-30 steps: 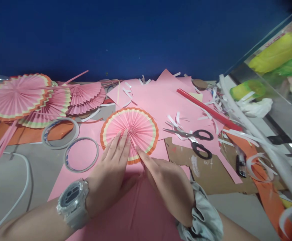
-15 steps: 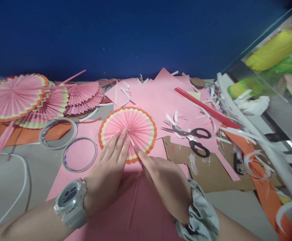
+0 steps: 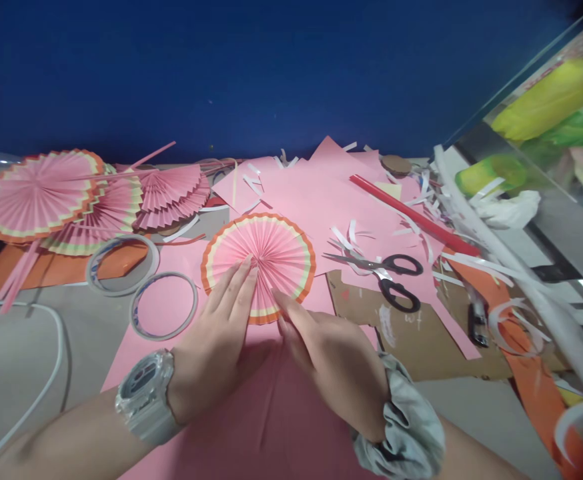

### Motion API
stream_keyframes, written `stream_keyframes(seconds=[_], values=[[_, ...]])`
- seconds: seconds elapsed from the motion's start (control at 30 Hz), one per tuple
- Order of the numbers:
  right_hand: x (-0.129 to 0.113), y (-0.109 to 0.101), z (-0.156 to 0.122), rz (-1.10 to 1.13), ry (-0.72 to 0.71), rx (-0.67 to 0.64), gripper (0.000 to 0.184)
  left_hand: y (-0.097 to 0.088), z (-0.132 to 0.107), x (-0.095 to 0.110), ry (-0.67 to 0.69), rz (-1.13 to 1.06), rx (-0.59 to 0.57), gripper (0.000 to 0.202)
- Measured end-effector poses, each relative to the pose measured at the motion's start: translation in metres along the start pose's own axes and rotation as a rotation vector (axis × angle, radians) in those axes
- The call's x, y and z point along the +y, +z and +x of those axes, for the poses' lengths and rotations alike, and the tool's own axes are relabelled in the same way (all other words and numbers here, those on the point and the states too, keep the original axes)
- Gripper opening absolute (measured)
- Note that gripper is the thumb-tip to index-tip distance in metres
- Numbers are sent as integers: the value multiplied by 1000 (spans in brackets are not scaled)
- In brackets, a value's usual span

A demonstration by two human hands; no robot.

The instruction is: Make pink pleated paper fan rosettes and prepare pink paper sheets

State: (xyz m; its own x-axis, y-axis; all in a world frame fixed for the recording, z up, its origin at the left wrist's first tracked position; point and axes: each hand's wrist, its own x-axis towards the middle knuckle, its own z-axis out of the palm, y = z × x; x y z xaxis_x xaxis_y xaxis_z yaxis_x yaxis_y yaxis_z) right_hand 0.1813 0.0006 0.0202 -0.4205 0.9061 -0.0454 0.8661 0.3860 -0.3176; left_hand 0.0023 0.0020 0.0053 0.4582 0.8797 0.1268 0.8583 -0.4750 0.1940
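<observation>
A round pleated paper fan (image 3: 281, 240), pink with a cream band and an orange rim, lies opened out on pink paper in front of me. My left hand (image 3: 216, 333) rests on its lower left, fingers stretched out flat and tips near the centre. At the fan's lower right edge is my right hand (image 3: 331, 360), its index finger on the pleats and its thumb by the rim, closed on that edge. The remaining right fingers are curled under and mostly hidden. A clear watch (image 3: 146, 393) is on my left wrist, a grey-green scrunchie (image 3: 404, 427) on my right.
Two tape rolls (image 3: 136, 317) lie to the left, below several finished pleated fans (image 3: 41, 193). Black-handled scissors (image 3: 391, 273) sit at right over paper scraps and cardboard (image 3: 421, 347). Beyond are a red strip (image 3: 411, 213), a cutter (image 3: 477, 323) and a blue wall (image 3: 271, 80).
Both hands keep their places on the fan with hardly any movement. The whole view has shifted slightly, so things on the left appear a little further right.
</observation>
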Motion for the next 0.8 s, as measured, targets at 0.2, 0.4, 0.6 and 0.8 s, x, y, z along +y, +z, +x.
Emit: stream_keyframes(seconds=[0.2,0.4,0.6,0.8], values=[[4,-3,-3,-141,34,-20,32,-12,0,7,-28,-122,20,68],[11,-13,1,-119,121,-35,18,-28,6,5,-65,-259,35,55],[19,-30,3,143,236,-14,13,-30,9,-5,-72,-61,-132,64],[2,-29,-12,335,-185,-22,13,-25,6,-5,-4,51,-160,57]])
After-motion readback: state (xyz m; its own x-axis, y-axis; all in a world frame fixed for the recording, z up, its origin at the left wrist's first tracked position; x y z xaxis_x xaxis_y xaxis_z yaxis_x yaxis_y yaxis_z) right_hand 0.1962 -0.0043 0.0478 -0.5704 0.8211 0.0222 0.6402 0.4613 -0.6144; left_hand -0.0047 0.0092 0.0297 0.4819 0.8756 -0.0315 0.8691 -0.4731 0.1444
